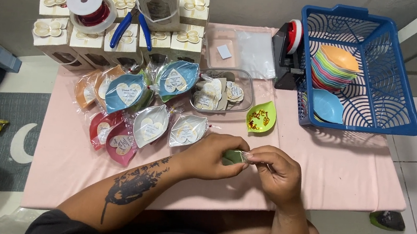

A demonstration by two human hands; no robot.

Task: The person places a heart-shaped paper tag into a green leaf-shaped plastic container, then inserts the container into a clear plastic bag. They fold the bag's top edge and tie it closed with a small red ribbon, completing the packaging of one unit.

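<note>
Left of the green dish (261, 117), wrapped dishes (151, 124) lie finished. Just below it, the left hand (209, 156) grips a green packet (234, 157); the right hand (275, 171) pinches its wrap. Best to hold the packet steady while twisting tight.

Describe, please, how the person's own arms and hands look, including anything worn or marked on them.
Both forearms are bare, with no sleeves reaching them and no gloves. The left forearm bears a large dark tattoo running along it, with smaller marks toward the wrist. The left hand and right hand show no visible rings, watch or bracelets.
</note>
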